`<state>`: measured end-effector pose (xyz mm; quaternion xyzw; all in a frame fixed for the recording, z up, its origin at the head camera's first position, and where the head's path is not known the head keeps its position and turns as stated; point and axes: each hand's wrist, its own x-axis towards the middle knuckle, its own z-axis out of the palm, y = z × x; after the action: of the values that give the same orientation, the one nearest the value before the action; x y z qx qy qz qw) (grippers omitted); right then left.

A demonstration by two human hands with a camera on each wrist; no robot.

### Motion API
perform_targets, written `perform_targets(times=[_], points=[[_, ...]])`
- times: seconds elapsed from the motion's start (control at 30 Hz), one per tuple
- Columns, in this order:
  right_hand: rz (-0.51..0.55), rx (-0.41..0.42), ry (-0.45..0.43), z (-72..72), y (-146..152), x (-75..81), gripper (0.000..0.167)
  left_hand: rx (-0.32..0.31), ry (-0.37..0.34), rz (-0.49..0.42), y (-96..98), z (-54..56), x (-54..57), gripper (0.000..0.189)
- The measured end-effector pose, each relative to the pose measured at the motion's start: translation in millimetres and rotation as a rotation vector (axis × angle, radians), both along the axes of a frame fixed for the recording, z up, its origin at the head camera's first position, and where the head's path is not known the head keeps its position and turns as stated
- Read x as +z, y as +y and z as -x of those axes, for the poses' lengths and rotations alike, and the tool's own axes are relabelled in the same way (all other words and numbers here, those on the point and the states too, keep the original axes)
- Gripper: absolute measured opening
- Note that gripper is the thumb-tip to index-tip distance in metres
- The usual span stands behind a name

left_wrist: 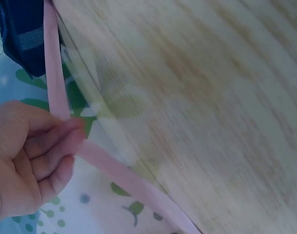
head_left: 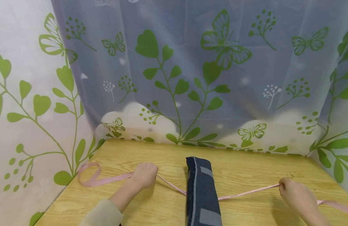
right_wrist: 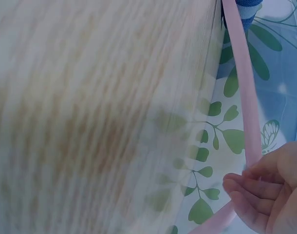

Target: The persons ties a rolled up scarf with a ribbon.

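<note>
A dark blue folded cloth (head_left: 203,188) with grey patches lies lengthwise on the table, between my two hands. From either side of it a pink ribbon (head_left: 247,193) runs out, pulled fairly straight; whether it passes under the cloth is hidden. My left hand (head_left: 144,175) pinches the ribbon to the left of the cloth, and a loose end curls on beyond it. On the other side my right hand (head_left: 298,196) pinches the ribbon between thumb and fingers, its tail trailing off to the right. Both wrist views show the ribbon (left_wrist: 56,63) passing through the fingertips.
The wooden table (head_left: 162,153) backs onto a hanging grey-blue curtain (head_left: 188,78) printed with green leaves and butterflies. Pale printed cloth (head_left: 30,141) also hangs at the left side, and more of it at the right.
</note>
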<state>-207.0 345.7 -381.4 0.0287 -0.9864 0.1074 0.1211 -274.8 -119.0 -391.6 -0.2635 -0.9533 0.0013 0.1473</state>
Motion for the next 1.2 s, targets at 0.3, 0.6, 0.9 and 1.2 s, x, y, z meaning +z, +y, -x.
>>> perform_targets(times=[0.3, 0.6, 0.9, 1.2], points=[[0.020, -0.037, 0.009, 4.0, 0, 3.1, 0.028, -0.017, -0.005, -0.139, 3.7, 1.7, 1.7, 0.039], [0.071, -0.043, -0.015, 6.2, -2, 6.3, 0.041, 0.091, -0.207, -0.346, 9.7, 2.0, 7.3, 0.016], [0.176, -0.046, 0.019, 9.4, -4, 8.6, 0.050, 0.164, -0.350, -0.581, 12.9, 4.0, 9.0, 0.037], [0.566, -0.100, -0.078, 7.7, -7, 13.1, 0.061, 0.169, -0.357, -0.707, 12.3, 4.9, 4.8, 0.035]])
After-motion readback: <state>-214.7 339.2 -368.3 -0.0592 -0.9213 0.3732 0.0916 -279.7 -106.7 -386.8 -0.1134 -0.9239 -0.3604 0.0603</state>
